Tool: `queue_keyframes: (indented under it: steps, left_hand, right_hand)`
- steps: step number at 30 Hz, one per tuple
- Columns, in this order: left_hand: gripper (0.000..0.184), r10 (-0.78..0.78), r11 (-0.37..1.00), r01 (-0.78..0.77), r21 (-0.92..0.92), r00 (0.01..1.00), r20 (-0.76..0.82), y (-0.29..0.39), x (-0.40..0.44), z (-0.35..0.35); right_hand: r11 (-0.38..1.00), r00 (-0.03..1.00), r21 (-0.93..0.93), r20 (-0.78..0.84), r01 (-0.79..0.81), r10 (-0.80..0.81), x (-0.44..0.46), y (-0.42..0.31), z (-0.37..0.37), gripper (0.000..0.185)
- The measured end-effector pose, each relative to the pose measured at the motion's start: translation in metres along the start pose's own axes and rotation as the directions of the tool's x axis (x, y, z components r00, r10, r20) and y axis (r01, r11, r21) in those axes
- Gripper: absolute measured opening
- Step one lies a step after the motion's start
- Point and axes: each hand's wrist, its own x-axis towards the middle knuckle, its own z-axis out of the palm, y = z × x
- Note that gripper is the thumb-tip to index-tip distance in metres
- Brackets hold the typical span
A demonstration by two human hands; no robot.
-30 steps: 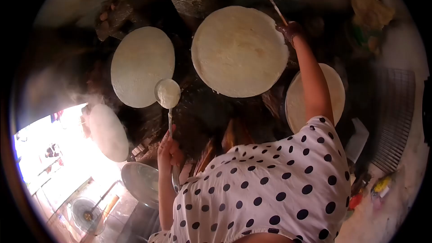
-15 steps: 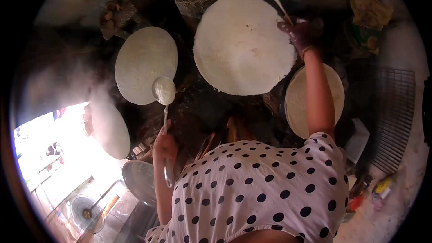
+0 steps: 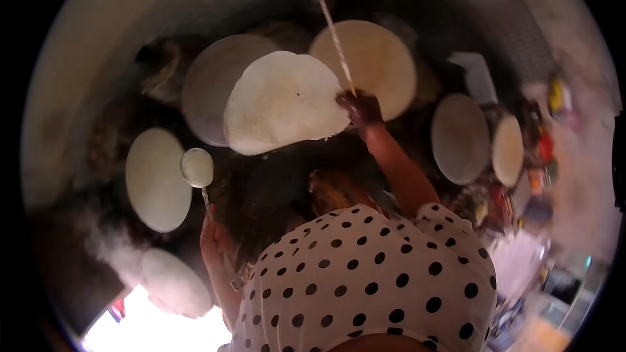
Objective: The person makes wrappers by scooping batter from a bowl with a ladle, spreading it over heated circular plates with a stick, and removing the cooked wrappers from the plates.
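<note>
My left hand [image 3: 216,242] is wrapped round the handle of a metal ladle [image 3: 197,168], whose round bowl with pale batter hangs beside a pale disc [image 3: 158,180] on the left. In my right hand [image 3: 362,109], gloved or dark-coated, are a thin stick [image 3: 332,31] pointing up and the right edge of a large flatbread [image 3: 283,104]. The flatbread is lifted and partly overlaps a greyish round griddle [image 3: 207,85] behind it. Just behind my right hand is another round, tan surface [image 3: 385,68].
Steam rises near a pale disc [image 3: 175,283] at the lower left, beside a bright opening. On the right are a grey round plate [image 3: 460,139], a smaller pale disc [image 3: 507,150], a white angular object [image 3: 479,78] and mixed packages.
The view has turned to the right. The flatbread has come up off its griddle, with its right edge held at my right hand. My left hand still holds the ladle.
</note>
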Motion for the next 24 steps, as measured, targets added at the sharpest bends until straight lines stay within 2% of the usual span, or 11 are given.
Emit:
queue_keyframes:
  steps: [1, 2, 4, 6, 8, 9, 11, 13, 15, 19, 24]
  left_hand:
    - [0.038, -0.035, 0.999, 0.033, 0.039, 0.998, 0.055, -0.008, 0.014, 0.007]
    - [0.037, -0.066, 0.998, 0.066, -0.001, 0.991, 0.114, -0.016, 0.029, 0.023]
    - [0.038, -0.154, 0.988, 0.152, 0.025, 0.973, 0.172, -0.028, 0.053, 0.061]
    - [0.038, -0.21, 0.978, 0.207, 0.038, 0.954, 0.212, -0.033, 0.047, 0.101]
    - [0.038, -0.252, 0.967, 0.227, 0.119, 0.929, 0.272, -0.053, 0.057, 0.14]
    - [0.038, -0.249, 0.966, 0.219, 0.135, 0.927, 0.281, -0.06, 0.055, 0.157]
    - [0.038, -0.316, 0.948, 0.273, 0.163, 0.868, 0.383, -0.077, 0.055, 0.192]
    - [0.037, -0.341, 0.939, 0.277, 0.205, 0.832, 0.438, -0.094, 0.051, 0.223]
    - [0.035, -0.359, 0.933, 0.299, 0.201, 0.822, 0.441, -0.119, 0.048, 0.254]
    - [0.038, -0.392, 0.919, 0.362, 0.158, 0.79, 0.472, -0.173, 0.033, 0.316]
    - [0.038, -0.408, 0.909, 0.403, 0.109, 0.8, 0.439, -0.211, 0.002, 0.386]
  right_hand:
    - [0.98, 0.996, 0.19, -0.047, -0.062, 0.072, -0.037, -0.001, -0.036, 0.018]
    - [0.948, 0.982, -0.261, 0.099, 0.184, -0.163, -0.038, 0.041, -0.107, 0.019]
    - [-0.21, 0.716, -0.93, 0.365, 0.3, -0.595, -0.043, 0.123, -0.246, 0.029]
    - [0.22, 0.775, -0.946, 0.05, 0.239, -0.629, -0.084, 0.134, -0.388, 0.028]
    - [0.827, 0.794, -0.331, -0.27, 0.454, -0.544, -0.121, 0.145, -0.558, 0.027]
    - [0.83, 0.788, -0.014, -0.305, 0.558, -0.535, -0.141, 0.151, -0.639, 0.026]
    - [0.541, 0.657, -0.84, -0.427, -0.035, -0.622, -0.207, 0.049, -0.64, 0.022]
    - [0.009, 0.66, -0.894, -0.337, -0.448, -0.672, -0.237, -0.034, -0.619, 0.023]
    - [0.126, 0.516, -0.868, -0.396, -0.481, -0.759, -0.232, -0.039, -0.636, 0.021]
    - [-0.295, 0.517, -0.558, -0.293, -0.776, -0.804, -0.186, 0.026, -0.678, 0.011]
    - [0.005, 0.497, -0.784, -0.399, -0.621, -0.771, -0.122, 0.142, -0.689, 0.007]
